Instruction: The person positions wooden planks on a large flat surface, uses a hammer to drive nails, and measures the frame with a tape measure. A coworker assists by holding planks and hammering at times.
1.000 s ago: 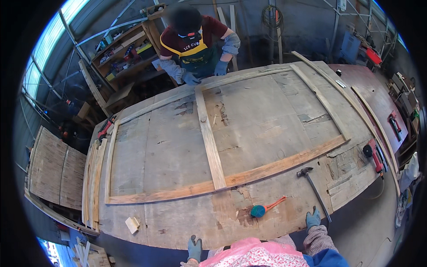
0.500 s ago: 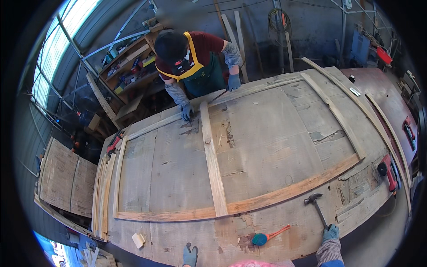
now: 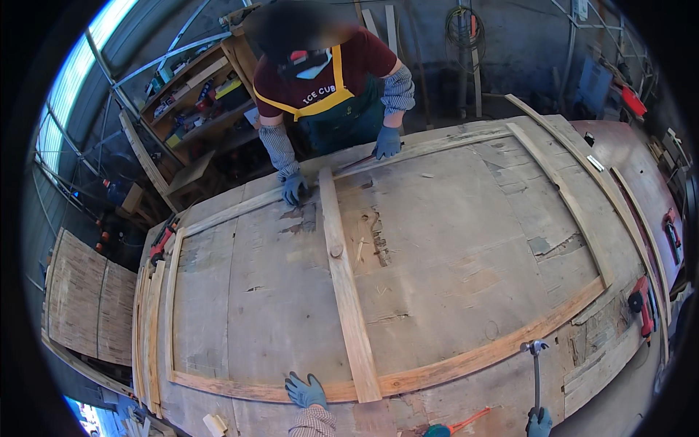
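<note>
A rectangular wooden frame (image 3: 466,362) with a middle crosspiece (image 3: 342,284) lies on the worn plywood tabletop (image 3: 284,306). My left hand (image 3: 306,391), in a blue-grey glove, rests with fingers spread on the near rail, left of the crosspiece. My right hand (image 3: 539,422), gloved too, grips the handle of a claw hammer (image 3: 536,364). The hammer's metal head is raised beside the near rail. Between my hands, at the lower edge, lies a tool with a round teal head and an orange handle (image 3: 470,420), partly cut off.
Across the table a co-worker (image 3: 331,95) leans over the far rail, holding a thin dark tool. Red power tools lie at the left (image 3: 162,244) and right (image 3: 641,309) edges. Loose wood strips (image 3: 148,335) lie at the left; a small wood block (image 3: 215,424) sits near me.
My left hand has moved forward from the table's near edge onto the rail. The hammer has swung more upright in my right hand. The view has shifted, and the co-worker leans differently.
</note>
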`<action>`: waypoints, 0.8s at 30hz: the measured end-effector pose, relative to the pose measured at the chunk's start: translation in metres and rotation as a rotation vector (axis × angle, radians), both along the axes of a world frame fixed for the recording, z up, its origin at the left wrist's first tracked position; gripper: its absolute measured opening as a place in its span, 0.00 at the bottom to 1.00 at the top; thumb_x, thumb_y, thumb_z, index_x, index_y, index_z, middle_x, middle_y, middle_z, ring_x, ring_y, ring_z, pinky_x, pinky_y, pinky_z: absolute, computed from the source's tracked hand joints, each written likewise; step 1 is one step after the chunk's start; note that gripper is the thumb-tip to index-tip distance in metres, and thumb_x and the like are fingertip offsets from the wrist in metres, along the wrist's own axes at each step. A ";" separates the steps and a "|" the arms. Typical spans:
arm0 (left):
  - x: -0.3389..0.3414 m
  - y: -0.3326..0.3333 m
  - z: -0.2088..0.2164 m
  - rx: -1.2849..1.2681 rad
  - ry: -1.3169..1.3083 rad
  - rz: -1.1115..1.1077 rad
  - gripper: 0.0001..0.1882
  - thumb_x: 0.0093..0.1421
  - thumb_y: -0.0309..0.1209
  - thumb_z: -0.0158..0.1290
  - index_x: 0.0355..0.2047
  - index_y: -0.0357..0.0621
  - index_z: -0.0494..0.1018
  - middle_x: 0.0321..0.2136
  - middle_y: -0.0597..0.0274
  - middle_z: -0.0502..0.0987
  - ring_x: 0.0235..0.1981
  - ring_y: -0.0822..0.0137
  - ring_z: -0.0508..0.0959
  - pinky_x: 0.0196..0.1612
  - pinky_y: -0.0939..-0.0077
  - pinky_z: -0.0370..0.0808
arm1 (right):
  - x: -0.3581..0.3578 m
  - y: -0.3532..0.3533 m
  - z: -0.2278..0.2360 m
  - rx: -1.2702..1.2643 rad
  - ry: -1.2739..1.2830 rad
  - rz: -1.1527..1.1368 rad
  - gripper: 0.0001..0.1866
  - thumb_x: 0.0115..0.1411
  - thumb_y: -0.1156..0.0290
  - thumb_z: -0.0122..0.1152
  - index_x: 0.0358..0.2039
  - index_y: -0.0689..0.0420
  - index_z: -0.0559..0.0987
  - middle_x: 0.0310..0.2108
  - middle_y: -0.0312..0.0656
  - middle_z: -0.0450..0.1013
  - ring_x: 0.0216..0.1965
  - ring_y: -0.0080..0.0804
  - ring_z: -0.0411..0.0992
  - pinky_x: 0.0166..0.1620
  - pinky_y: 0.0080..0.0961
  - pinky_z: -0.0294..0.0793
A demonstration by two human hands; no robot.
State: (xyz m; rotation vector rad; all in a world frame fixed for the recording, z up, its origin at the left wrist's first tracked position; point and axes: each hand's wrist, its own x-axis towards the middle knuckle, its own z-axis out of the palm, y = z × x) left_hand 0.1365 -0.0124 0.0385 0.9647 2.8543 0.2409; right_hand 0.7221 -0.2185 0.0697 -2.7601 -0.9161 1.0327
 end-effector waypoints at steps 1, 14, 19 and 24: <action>0.006 0.009 -0.006 -0.062 0.023 0.068 0.33 0.58 0.45 0.48 0.59 0.42 0.56 0.60 0.42 0.55 0.61 0.46 0.55 0.61 0.51 0.50 | -0.012 0.016 0.000 0.166 0.001 -0.022 0.16 0.58 0.57 0.54 0.40 0.55 0.72 0.33 0.50 0.70 0.35 0.40 0.70 0.40 0.36 0.67; 0.023 0.026 -0.018 -0.183 0.147 0.223 0.32 0.61 0.45 0.45 0.61 0.44 0.54 0.62 0.50 0.53 0.63 0.48 0.51 0.63 0.49 0.45 | -0.163 0.374 0.011 0.320 0.011 0.621 0.16 0.56 0.55 0.58 0.33 0.55 0.74 0.20 0.41 0.74 0.24 0.36 0.74 0.29 0.32 0.70; 0.026 0.031 -0.014 -0.186 0.134 0.233 0.32 0.61 0.45 0.44 0.61 0.44 0.54 0.62 0.49 0.52 0.63 0.48 0.50 0.63 0.49 0.44 | -0.252 0.497 0.088 0.335 1.301 -0.151 0.31 0.59 0.73 0.54 0.61 0.56 0.54 0.46 0.55 0.68 0.39 0.43 0.75 0.42 0.32 0.80; 0.028 0.034 -0.007 -0.213 0.118 0.242 0.31 0.62 0.45 0.43 0.62 0.44 0.53 0.62 0.49 0.53 0.63 0.48 0.50 0.63 0.49 0.44 | -0.278 0.513 0.107 0.766 1.439 0.369 0.26 0.60 0.75 0.50 0.58 0.63 0.57 0.50 0.56 0.64 0.49 0.44 0.70 0.53 0.28 0.73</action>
